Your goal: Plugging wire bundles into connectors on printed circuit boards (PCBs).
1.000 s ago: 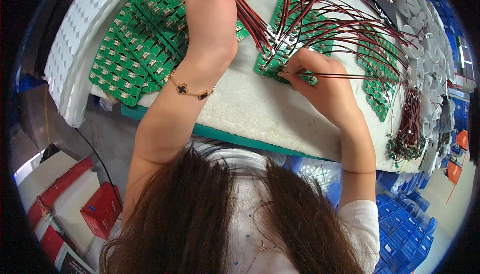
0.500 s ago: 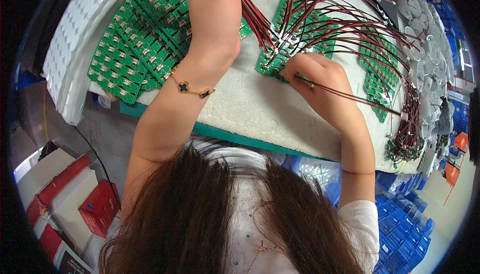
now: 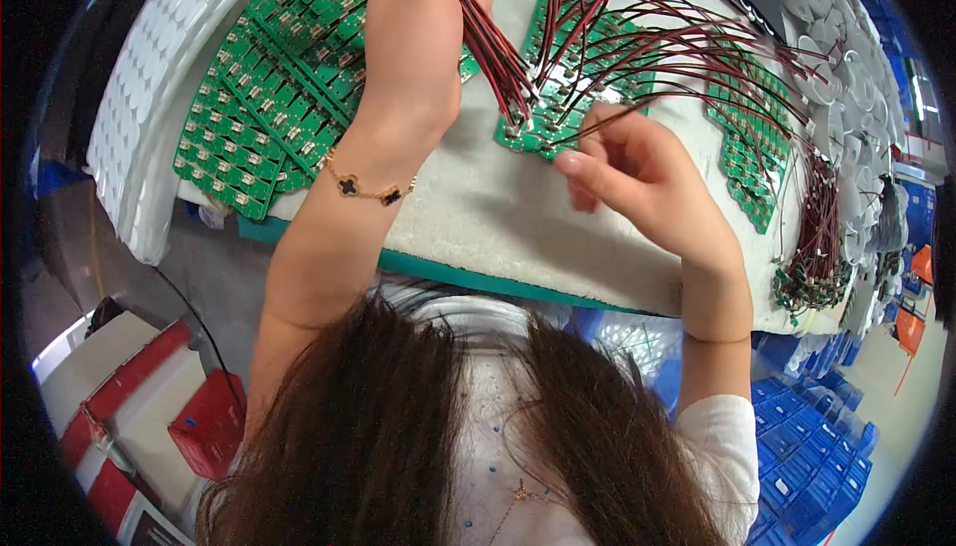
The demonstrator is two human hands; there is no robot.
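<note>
My left hand is closed around a bundle of red and black wires above the middle of the table. These wires lead down to white plugs on a green circuit board panel. Many more wires from the panel fan out to the right. Beside the panel's near edge is my right hand, with thumb and fingers apart and nothing visibly held. A loose wire passes close to its index fingertip. Parts of the left fingers are out of the frame.
Green board panels lie overlapping on the left of the pale mat. Another panel is on the right, near a heap of small wired boards. White round-celled trays stand at the far left; blue crates are below right.
My right hand has opened and let go of a small wired board; the wire that ran across its wrist is gone from there. My left hand has shifted slightly left, still gripping the wires.
</note>
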